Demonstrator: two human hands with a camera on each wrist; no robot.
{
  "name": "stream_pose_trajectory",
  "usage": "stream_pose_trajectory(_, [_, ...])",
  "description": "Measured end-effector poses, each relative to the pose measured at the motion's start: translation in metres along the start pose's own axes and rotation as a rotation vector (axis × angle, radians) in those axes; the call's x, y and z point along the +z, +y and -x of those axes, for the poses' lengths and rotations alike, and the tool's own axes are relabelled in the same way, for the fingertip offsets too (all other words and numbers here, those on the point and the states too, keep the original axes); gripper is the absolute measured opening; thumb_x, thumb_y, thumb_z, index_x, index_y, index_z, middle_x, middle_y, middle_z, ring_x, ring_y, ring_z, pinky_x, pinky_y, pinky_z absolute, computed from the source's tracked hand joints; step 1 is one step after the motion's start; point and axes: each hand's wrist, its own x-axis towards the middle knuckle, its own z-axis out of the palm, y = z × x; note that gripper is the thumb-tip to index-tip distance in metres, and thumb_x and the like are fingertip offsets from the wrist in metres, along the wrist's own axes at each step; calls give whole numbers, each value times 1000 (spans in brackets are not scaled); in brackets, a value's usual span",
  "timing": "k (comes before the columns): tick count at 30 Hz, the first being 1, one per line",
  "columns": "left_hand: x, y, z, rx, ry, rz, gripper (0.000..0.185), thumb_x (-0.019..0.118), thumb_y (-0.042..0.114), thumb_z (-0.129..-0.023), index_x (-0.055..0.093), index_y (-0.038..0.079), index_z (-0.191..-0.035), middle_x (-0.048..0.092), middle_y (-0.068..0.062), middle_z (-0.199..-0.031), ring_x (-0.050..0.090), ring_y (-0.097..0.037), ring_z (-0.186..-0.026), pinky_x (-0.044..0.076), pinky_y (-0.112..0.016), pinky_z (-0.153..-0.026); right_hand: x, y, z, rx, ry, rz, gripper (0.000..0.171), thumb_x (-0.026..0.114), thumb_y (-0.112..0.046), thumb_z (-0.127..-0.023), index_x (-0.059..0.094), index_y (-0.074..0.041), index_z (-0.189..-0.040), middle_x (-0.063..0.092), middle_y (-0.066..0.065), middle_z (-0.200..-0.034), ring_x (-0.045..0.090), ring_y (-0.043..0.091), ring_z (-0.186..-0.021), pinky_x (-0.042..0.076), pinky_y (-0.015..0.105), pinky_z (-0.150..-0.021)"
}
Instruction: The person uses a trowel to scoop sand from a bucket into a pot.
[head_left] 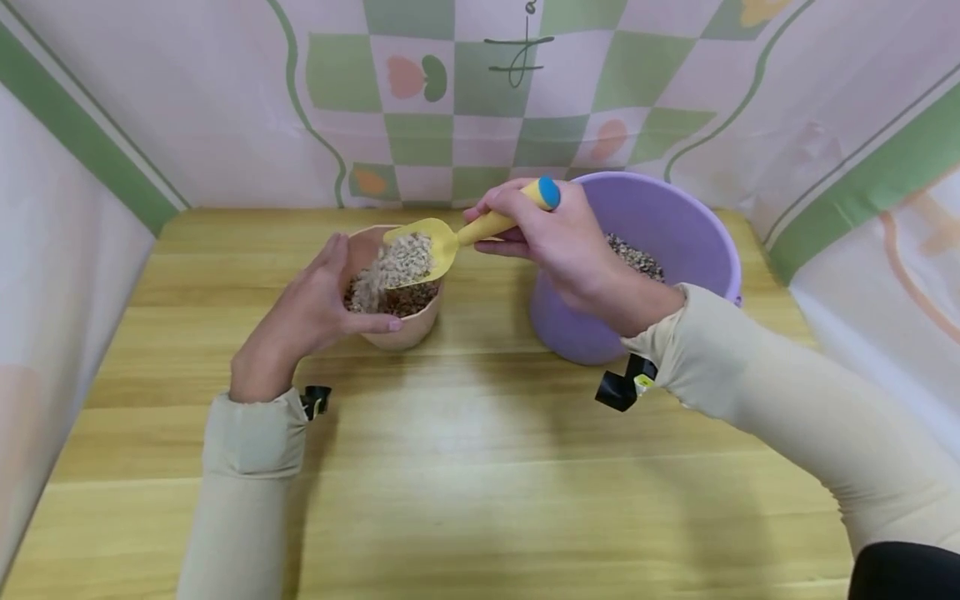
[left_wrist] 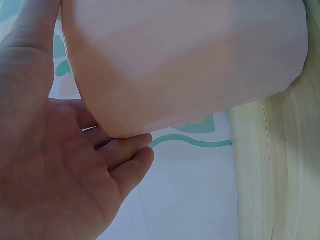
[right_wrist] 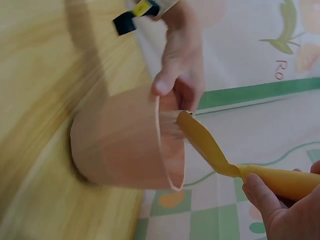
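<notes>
A peach-coloured pot (head_left: 408,329) with a faceted wall stands on the wooden table, brown grainy material inside it. My left hand (head_left: 311,300) grips it at the rim from the left, thumb along the near side. In my right hand (head_left: 566,242) is a small yellow scoop (head_left: 444,250), held by its blue-ended handle. The scoop tips over the pot's mouth, and pale granules (head_left: 405,260) slide off its blade into the pot. In the right wrist view the falling stream shows as a blur between the scoop (right_wrist: 207,145) and the pot (right_wrist: 120,140).
A large purple bucket (head_left: 697,225) stands at the right, beneath my right forearm, with speckled granules (head_left: 633,257) inside. Behind the wooden table (head_left: 465,467) hangs a green-and-white patterned cloth (head_left: 491,79), which also runs along both sides.
</notes>
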Motion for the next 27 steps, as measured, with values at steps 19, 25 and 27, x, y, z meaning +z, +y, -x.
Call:
stream_pose_trajectory(19, [-3,3,5,29,-29,19,120,87,55,-69,22,4,-157,28,-16,-158,33,-36,-140,31,-56,-113,0,12,10,-688,-469,699,11,66,-2,-92,74,0,-99,74,11,-108,69,22,-106,55,30,-91])
stream_pose_trajectory(25, [-4,2,5,-7,-38,-2,120,86,57,-69,23,1,-154,30,-22,-154,40,-38,-134,35,-54,-110,-2,12,13,-648,-393,602,10,66,1,-92,74,2,-98,73,16,-108,69,24,-107,56,30,-89])
stream_pose_trajectory(27, [-4,2,5,0,-29,2,108,87,56,-68,33,1,-145,42,-22,-135,47,-36,-119,41,-51,-101,-3,11,14,-632,-378,586,10,66,2,-92,74,2,-97,73,16,-108,69,26,-106,57,30,-88])
